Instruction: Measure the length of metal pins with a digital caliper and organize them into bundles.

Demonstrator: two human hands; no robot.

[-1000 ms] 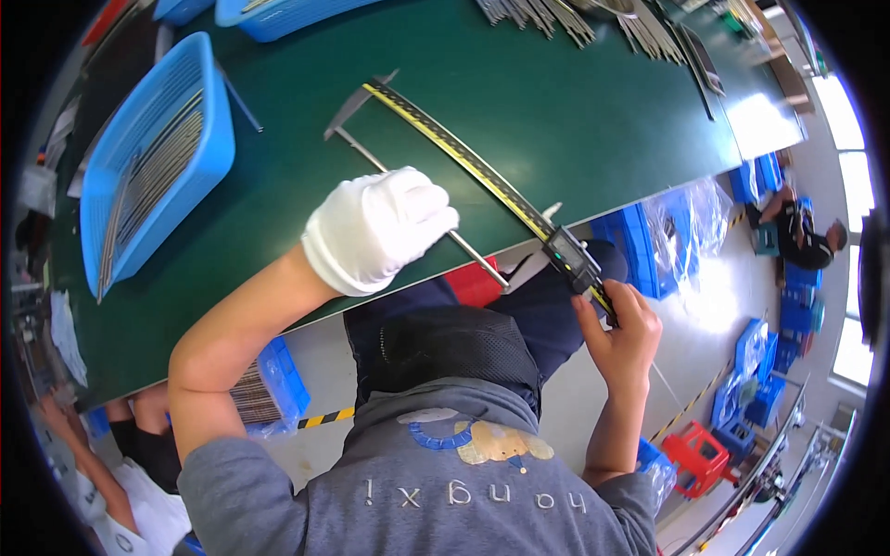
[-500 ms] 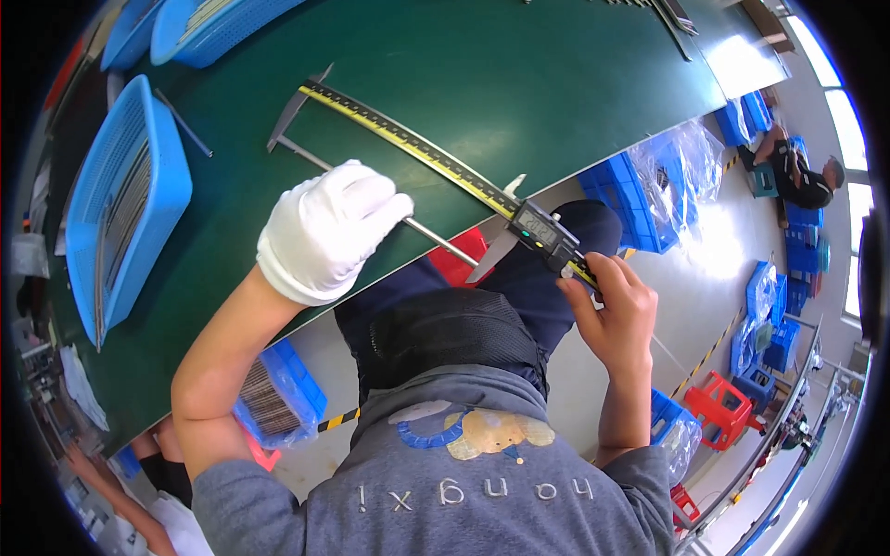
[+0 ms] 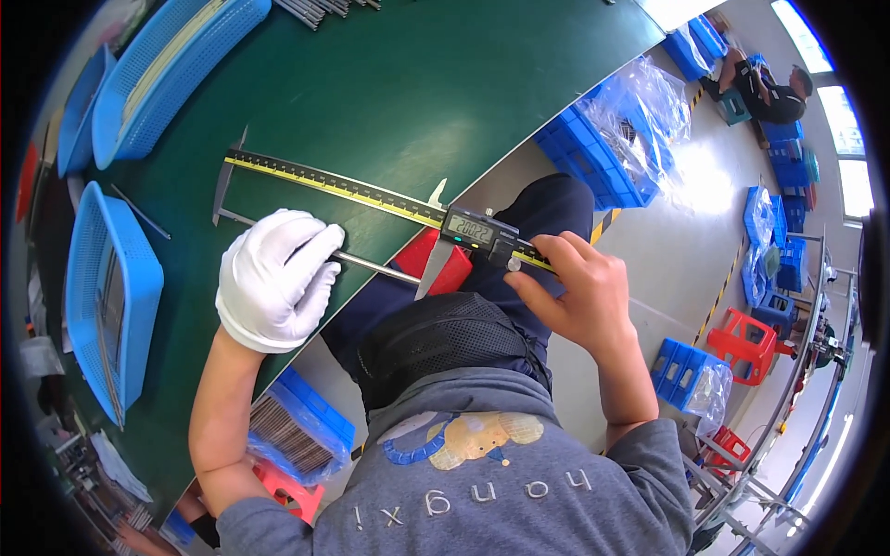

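My left hand (image 3: 281, 278), in a white glove, is closed round a thin metal rod (image 3: 375, 266). The rod lies between the jaws of a long digital caliper (image 3: 343, 190), its left end by the far jaw and its right end by the sliding jaw. My bare right hand (image 3: 579, 287) grips the caliper's slider end, thumb at the small roller and fingers on the yellow-edged beam. The caliper's display (image 3: 469, 229) faces up with digits lit. The beam reaches out over the green table (image 3: 417, 83), and the slider hangs past the table's edge, above my lap.
Blue baskets (image 3: 139, 278) holding rods stand at the table's left; a loose rod (image 3: 141, 211) lies beside one. More rods (image 3: 324, 7) lie at the far edge. Blue crates with plastic (image 3: 603, 153) and red stools (image 3: 742, 345) stand on the floor. A person (image 3: 779, 93) sits far right.
The caliper and rod have shifted left and toward me, and the caliper lies flatter across the view. Both hands moved left with them. The head view has also turned.
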